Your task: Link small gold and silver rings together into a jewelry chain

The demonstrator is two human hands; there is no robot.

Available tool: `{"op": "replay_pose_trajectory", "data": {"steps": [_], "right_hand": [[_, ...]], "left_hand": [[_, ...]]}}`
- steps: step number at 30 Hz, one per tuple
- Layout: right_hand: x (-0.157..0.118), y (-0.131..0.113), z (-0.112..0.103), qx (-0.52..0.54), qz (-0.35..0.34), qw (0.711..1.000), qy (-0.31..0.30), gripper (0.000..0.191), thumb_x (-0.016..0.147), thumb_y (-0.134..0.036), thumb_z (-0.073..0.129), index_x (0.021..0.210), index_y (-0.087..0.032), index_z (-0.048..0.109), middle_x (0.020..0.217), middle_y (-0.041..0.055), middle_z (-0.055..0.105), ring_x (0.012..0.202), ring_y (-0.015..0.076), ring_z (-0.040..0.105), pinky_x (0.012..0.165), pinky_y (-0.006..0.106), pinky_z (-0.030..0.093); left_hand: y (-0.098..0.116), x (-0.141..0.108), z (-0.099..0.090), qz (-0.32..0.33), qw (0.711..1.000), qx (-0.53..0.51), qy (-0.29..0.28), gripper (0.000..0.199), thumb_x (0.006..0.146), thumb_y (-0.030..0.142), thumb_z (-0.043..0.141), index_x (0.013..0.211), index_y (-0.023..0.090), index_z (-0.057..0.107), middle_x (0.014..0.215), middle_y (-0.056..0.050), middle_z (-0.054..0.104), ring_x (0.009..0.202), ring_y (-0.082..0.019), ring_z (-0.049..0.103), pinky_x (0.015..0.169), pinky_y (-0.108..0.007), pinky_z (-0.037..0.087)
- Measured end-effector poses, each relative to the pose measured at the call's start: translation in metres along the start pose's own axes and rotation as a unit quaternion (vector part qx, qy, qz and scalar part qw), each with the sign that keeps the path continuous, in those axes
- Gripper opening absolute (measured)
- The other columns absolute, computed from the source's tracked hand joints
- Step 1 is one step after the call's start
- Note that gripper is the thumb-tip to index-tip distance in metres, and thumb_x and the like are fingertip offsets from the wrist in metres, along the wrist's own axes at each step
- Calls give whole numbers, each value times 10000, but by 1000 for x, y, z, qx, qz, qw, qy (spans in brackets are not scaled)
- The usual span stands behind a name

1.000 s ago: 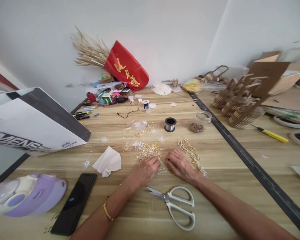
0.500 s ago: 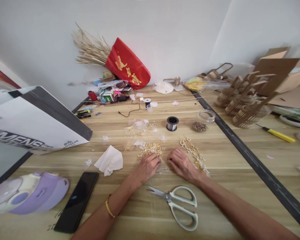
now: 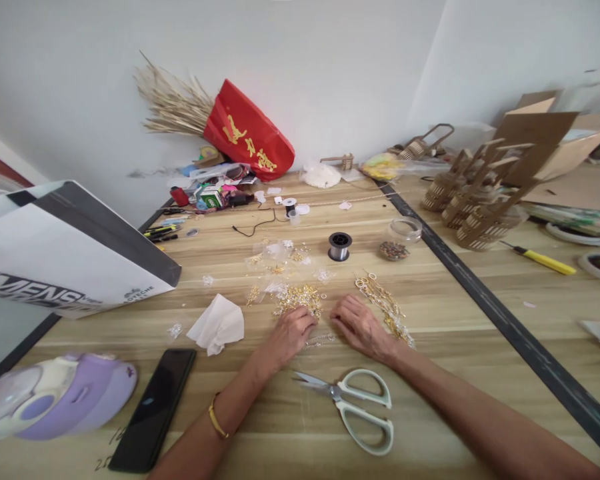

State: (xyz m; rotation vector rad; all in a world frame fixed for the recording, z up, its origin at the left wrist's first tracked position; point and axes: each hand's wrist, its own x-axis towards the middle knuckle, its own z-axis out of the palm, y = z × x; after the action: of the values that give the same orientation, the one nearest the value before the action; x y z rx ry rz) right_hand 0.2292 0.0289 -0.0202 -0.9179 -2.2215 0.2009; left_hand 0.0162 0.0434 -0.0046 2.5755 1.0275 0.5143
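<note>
My left hand [image 3: 291, 333] rests at the near edge of a pile of small gold and silver charms [image 3: 300, 299], its fingers curled together. Whatever lies between its fingertips is too small to make out. Across a short gap, my right hand [image 3: 359, 325] is also closed, fingertips down near the tabletop, and its grip is hidden. A short silver chain [image 3: 321, 341] lies between the hands. Just right of my right hand are several gold and silver charm strands [image 3: 384, 303]. White-handled scissors [image 3: 347, 393] lie partly open below the hands, blades pointing left.
A spool of clear line [image 3: 340, 247] and a jar of beads [image 3: 395, 249] stand beyond the hands. Crumpled tissue [image 3: 217, 325], a phone [image 3: 153, 408] and a purple-white device [image 3: 80, 397] lie left. Small wooden baskets [image 3: 485, 227] and a yellow cutter [image 3: 547, 261] are at right.
The whole view has shifted slightly, so most things sit a little further left. Both hands stay in nearly the same place with their fingers still curled.
</note>
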Motion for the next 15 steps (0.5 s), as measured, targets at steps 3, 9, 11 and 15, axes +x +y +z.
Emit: {"op": "replay_pose_trajectory", "data": {"steps": [3, 9, 11, 15], "right_hand": [[0, -1, -1, 1, 5, 1000, -2, 121, 926, -174, 426, 855, -175, 524, 789, 65, 556, 766, 186, 479, 708, 343, 408], [0, 0, 0, 3, 7, 1000, -7, 120, 926, -180, 428, 858, -174, 526, 796, 64, 563, 774, 186, 477, 721, 348, 414], [0, 1, 0, 7, 7, 1000, -5, 110, 924, -176, 431, 862, -175, 522, 799, 64, 565, 778, 186, 479, 723, 347, 417], [0, 0, 0, 17, 0, 1000, 8, 105, 922, -168, 427, 870, -182, 517, 799, 66, 561, 788, 193, 485, 722, 352, 418]], "left_hand": [[-3, 1, 0, -14, 999, -40, 9, 167, 863, 124, 514, 846, 158, 677, 829, -51, 643, 790, -160, 599, 731, -256, 447], [-4, 5, -2, -46, 990, -126, 48, 136, 785, 81, 580, 794, 160, 690, 801, -55, 672, 767, -164, 614, 730, -267, 465], [-2, 6, -3, -52, 983, -163, 69, 127, 777, 92, 587, 781, 164, 692, 796, -55, 675, 763, -163, 615, 730, -271, 469], [6, 10, -5, -73, 962, -243, 101, 120, 776, 131, 593, 755, 167, 705, 768, -59, 672, 747, -163, 611, 710, -272, 473]]}}
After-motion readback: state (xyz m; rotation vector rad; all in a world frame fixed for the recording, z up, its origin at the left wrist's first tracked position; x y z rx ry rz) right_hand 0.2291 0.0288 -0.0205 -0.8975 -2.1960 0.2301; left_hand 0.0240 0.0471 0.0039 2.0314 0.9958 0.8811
